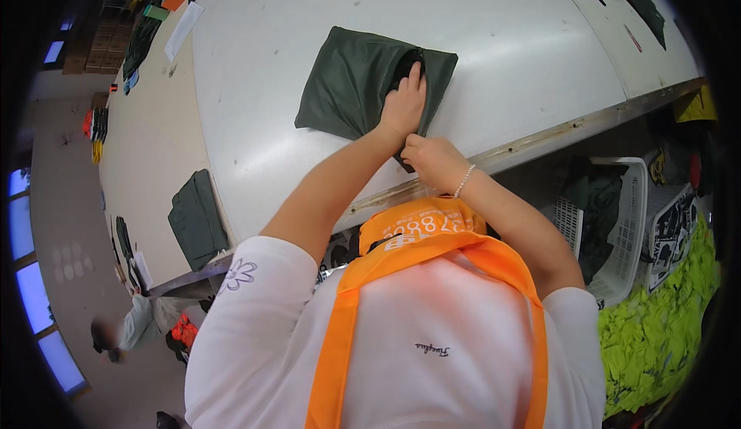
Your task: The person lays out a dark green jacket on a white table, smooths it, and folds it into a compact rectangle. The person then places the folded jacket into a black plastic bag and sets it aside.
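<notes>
A dark green fabric pouch lies on the pale table in front of me, near its edge, with a dark opening along its right part. My left hand is at that opening, fingers stretched out over and partly into it; some fingertips are hidden. Nothing shows in its grasp. Beside it, at the near corner of the pouch, my right hand is closed, its fingertips pinching the fabric edge. A beaded bracelet circles my right wrist.
A folded dark green piece lies at the table's left edge. Below the table on the right stand a white basket with dark fabric and a bright yellow-green heap. Another person is at far left.
</notes>
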A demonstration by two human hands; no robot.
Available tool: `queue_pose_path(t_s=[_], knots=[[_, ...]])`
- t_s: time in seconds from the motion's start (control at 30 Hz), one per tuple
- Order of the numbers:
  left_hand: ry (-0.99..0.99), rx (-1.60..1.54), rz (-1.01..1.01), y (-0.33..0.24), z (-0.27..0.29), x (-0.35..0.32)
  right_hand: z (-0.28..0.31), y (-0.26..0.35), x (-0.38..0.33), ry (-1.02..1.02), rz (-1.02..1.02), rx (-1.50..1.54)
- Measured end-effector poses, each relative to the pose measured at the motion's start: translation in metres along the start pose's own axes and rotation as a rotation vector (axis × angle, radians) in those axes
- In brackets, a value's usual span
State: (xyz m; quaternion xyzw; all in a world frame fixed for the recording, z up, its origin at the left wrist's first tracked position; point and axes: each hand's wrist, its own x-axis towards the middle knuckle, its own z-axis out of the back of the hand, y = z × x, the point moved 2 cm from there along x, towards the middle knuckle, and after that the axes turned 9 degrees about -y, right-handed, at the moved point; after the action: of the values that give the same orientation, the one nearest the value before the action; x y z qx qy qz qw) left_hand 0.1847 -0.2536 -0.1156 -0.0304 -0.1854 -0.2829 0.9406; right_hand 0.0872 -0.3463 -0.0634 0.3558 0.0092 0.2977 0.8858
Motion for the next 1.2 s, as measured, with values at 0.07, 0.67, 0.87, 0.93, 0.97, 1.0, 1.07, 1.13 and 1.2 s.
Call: queue_pose_path(t_s=[0.07,0.67,0.87,0.93,0.97,1.0,1.07,1.13,1.2], knots=[[0.156,0.031,0.018,-0.003,-0.005,0.003,0.01,-0.007,0.001,-0.101,-0.006,0.059],[0.295,-0.095,-0.284,-0.049,0.032,-0.033,0.039,-0.042,-0.035,0.013,0.088,-0.094],[-0.209,-0.811,0.128,-0.009,0.089,-0.055,0.047,-0.024,-0.047,-0.036,-0.035,0.12],[-0.08,-0.497,0.073,-0.001,0.088,-0.051,0.035,-0.03,-0.047,-0.086,-0.148,0.061],[0.022,-0.371,0.062,-0.004,0.084,-0.049,0.027,-0.033,-0.047,-0.112,-0.206,0.031],[0.091,-0.283,0.076,-0.011,0.075,-0.052,0.025,-0.032,-0.043,-0.214,-0.22,0.101],[0.179,-0.173,0.127,-0.025,0.049,-0.059,0.021,-0.032,-0.035,-0.332,-0.233,0.087],[0.236,-0.183,0.232,-0.031,0.039,-0.049,0.023,-0.036,-0.033,-0.43,-0.306,0.076],[0.342,-0.207,0.308,-0.03,0.035,-0.036,0.031,-0.045,-0.035,-0.368,-0.529,0.053]])
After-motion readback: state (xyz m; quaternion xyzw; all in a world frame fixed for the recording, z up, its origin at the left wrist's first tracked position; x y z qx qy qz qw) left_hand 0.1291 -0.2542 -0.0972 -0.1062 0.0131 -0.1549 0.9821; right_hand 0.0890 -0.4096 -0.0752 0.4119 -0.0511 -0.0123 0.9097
